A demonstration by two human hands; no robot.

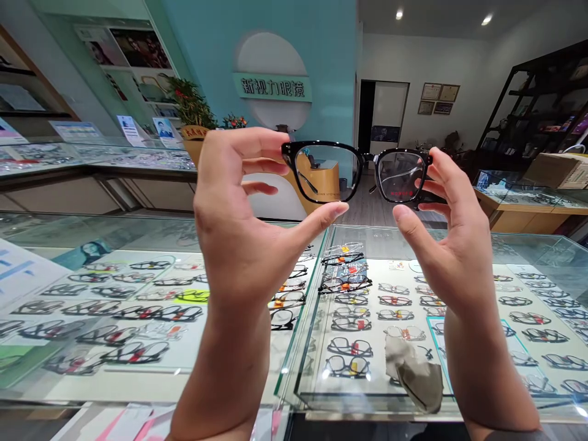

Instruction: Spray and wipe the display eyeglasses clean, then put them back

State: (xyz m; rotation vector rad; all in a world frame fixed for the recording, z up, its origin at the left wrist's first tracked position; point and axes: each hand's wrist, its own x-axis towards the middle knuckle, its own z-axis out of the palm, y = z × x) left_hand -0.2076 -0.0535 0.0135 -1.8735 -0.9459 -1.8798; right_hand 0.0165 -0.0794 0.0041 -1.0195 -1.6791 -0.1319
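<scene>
A pair of black-framed eyeglasses (367, 157) is held up at eye height between my two hands, its lenses facing me. My left hand (243, 226) grips the left side of the frame, thumb beneath the left lens and fingers at the left hinge. On the other side, my right hand (452, 226) pinches the right end, thumb at the lower rim and fingers by the hinge. Small red lettering shows on the right lens. The temples point away and are partly hidden behind the lenses and fingers.
Below my hands, glass display cases (294, 343) hold rows of spectacles with coloured tags. A crumpled grey-brown cloth (416, 373) lies on the right case's glass. Further back stand a potted plant (190, 107), a round wall sign (273, 82) and a cardboard box (551, 170) on another counter.
</scene>
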